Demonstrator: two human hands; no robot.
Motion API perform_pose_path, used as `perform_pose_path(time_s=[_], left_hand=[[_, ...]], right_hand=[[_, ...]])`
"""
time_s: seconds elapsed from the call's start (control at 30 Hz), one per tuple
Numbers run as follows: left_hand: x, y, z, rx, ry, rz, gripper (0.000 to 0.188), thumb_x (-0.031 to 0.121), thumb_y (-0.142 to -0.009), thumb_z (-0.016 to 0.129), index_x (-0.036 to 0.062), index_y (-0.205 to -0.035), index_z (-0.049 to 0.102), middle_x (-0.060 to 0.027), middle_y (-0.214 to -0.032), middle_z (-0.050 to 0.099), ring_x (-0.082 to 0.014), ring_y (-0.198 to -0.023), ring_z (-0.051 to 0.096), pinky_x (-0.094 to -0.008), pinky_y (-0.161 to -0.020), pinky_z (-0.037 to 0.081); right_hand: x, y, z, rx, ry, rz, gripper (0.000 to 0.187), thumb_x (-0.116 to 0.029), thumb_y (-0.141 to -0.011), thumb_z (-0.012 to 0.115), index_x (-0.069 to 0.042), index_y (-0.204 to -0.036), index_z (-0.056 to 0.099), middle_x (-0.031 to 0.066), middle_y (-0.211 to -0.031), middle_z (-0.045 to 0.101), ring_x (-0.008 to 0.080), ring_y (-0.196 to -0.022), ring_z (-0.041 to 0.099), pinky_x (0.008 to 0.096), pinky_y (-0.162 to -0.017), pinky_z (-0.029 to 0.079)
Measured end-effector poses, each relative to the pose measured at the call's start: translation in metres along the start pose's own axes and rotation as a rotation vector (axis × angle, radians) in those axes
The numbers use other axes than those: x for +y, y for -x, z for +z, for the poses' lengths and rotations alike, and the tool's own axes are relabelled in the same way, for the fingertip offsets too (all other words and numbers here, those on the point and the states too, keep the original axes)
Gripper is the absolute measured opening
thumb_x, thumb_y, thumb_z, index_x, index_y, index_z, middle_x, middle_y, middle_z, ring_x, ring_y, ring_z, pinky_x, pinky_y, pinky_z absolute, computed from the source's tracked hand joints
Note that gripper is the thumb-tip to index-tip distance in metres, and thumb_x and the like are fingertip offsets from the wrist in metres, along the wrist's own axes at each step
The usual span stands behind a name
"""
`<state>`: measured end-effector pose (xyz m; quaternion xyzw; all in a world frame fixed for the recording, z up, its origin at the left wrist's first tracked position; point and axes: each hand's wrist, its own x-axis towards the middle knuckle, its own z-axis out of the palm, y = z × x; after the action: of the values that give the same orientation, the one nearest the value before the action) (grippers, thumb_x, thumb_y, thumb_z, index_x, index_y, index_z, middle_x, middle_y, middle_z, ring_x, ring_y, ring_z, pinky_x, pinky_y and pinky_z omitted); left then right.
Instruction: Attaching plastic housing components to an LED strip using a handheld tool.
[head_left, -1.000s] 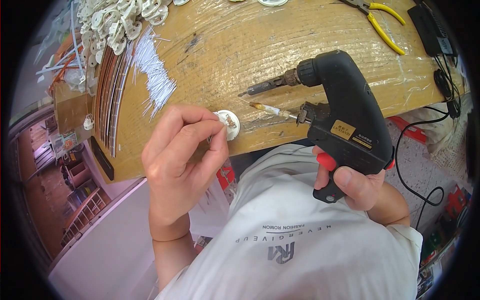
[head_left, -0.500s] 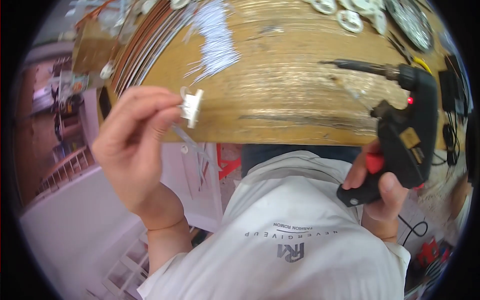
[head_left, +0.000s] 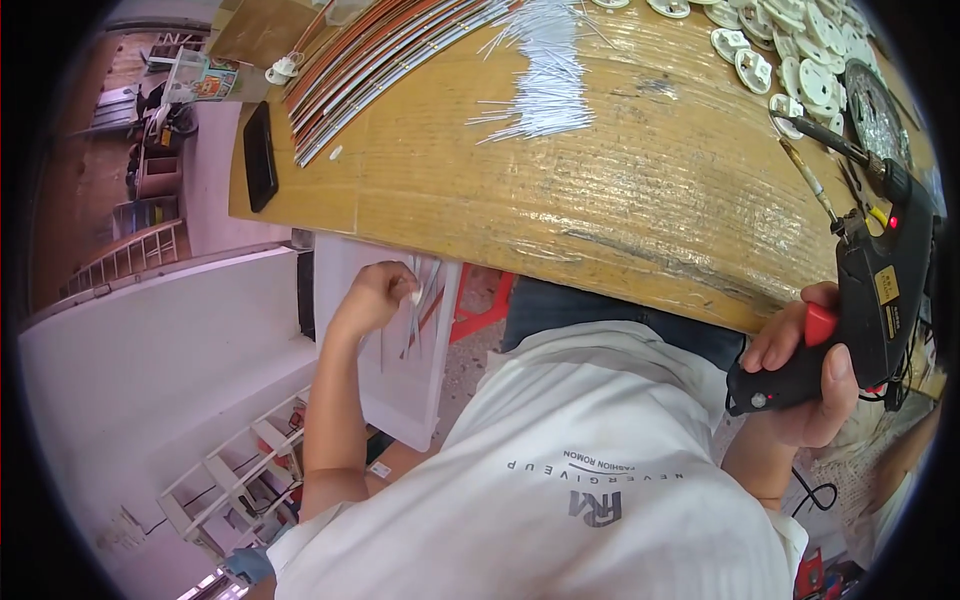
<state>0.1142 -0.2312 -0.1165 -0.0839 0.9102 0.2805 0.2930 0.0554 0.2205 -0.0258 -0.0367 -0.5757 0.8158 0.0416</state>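
Note:
My right hand (head_left: 812, 400) grips a black pistol-shaped soldering gun (head_left: 868, 320) with a red trigger. Its dark barrel points up and left past the table's right side, and a thin wire-feed tube runs beneath the barrel. A small red light glows on the body. Beyond the table's near edge, my left hand (head_left: 372, 296) is closed, pinching a small white plastic part (head_left: 416, 297). Below that hand is a white bin (head_left: 400, 400), with thin strips and wires (head_left: 425, 310) at its upper part. Whether some of these hang from the part, I cannot tell.
On the wooden table (head_left: 430, 190) lie white wires (head_left: 550, 95), long orange and white strips (head_left: 390, 65) and a black phone (head_left: 260, 157). Several round white fittings (head_left: 820, 85) crowd the far right by a metal dish (head_left: 878, 115). Another person's arm (head_left: 905, 455) shows at right.
My left hand has moved down from over the table to the white bin, carrying the white part. The view has shifted, and the soldering gun now sits farther right.

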Motion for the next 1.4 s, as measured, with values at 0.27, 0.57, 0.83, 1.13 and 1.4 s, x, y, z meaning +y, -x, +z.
perform_pose_path(time_s=[0.27, 0.57, 0.83, 1.13, 1.4], left_hand=[[-0.011, -0.021, 0.039, 0.154, -0.131, 0.127, 0.043, 0.007, -0.087, 0.07, 0.0021, -0.129, 0.061, -0.0238, -0.132, 0.061, -0.0406, -0.12, 0.059, -0.0406, -0.1, 0.048], [0.152, 0.022, -0.069, -0.443, 0.353, 0.587, 0.048, 0.011, -0.081, 0.08, 0.0004, -0.125, 0.064, -0.0175, -0.114, 0.07, -0.031, -0.098, 0.069, -0.0378, -0.085, 0.055], [0.156, -0.115, -0.185, 0.82, -0.393, 0.544, 0.061, 0.042, -0.084, 0.077, 0.0023, -0.128, 0.062, -0.0167, -0.13, 0.061, -0.0317, -0.12, 0.058, -0.0425, -0.103, 0.044], [0.168, -0.132, -0.174, 0.665, -0.573, 0.309, 0.085, 0.071, -0.079, 0.067, 0.0055, -0.133, 0.059, -0.0164, -0.129, 0.057, -0.0315, -0.126, 0.049, -0.0428, -0.109, 0.031], [0.165, -0.12, -0.176, 0.556, -0.461, 0.315, 0.089, 0.059, -0.073, 0.081, 0.0033, -0.137, 0.054, -0.0192, -0.139, 0.055, -0.0355, -0.131, 0.05, -0.0453, -0.111, 0.037]], right_hand=[[-0.003, -0.006, -0.001, 0.108, 0.052, -0.031, 0.053, -0.027, -0.092, 0.051, 0.016, -0.122, 0.047, 0.0169, -0.073, 0.056, 0.0186, -0.055, 0.054, 0.0305, -0.05, 0.052], [0.004, -0.025, 0.0, 0.057, -0.023, 0.009, 0.05, -0.024, -0.087, 0.06, 0.015, -0.117, 0.053, 0.0191, -0.088, 0.06, 0.0197, -0.055, 0.058, 0.0336, -0.046, 0.055], [0.015, -0.024, -0.006, 0.116, -0.056, -0.014, 0.049, -0.022, -0.087, 0.062, 0.013, -0.119, 0.054, 0.0192, -0.092, 0.062, 0.0207, -0.058, 0.06, 0.0347, -0.048, 0.057], [0.01, -0.027, -0.006, 0.046, -0.046, 0.038, 0.051, -0.023, -0.086, 0.063, 0.014, -0.119, 0.053, 0.02, -0.088, 0.062, 0.0211, -0.057, 0.06, 0.035, -0.049, 0.056], [0.015, -0.026, -0.008, 0.068, -0.02, 0.043, 0.049, -0.022, -0.086, 0.063, 0.014, -0.118, 0.054, 0.0167, -0.078, 0.062, 0.0215, -0.053, 0.06, 0.0349, -0.049, 0.056]])
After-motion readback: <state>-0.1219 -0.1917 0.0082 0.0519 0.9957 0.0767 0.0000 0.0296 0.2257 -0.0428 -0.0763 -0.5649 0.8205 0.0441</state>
